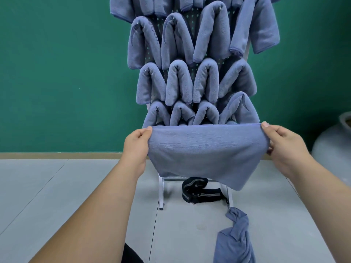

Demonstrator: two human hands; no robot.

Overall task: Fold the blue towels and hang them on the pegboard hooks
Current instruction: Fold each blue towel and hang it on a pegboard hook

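Observation:
A blue towel (205, 152) hangs spread flat in the air in front of the pegboard's lower part. My left hand (135, 143) pinches its upper left corner and my right hand (283, 147) pinches its upper right corner, so the top edge is stretched level. The pegboard (191, 21) stands upright behind it, and several folded blue towels (178, 84) drape over its hooks in rows. A crumpled, knotted blue towel (236, 238) lies on the floor at the lower right.
The pegboard stands on a white metal frame (161, 192) on the grey tiled floor. A black strap (197, 190) lies under the frame. A green wall is behind, and a large grey pot (334, 141) sits at the right edge.

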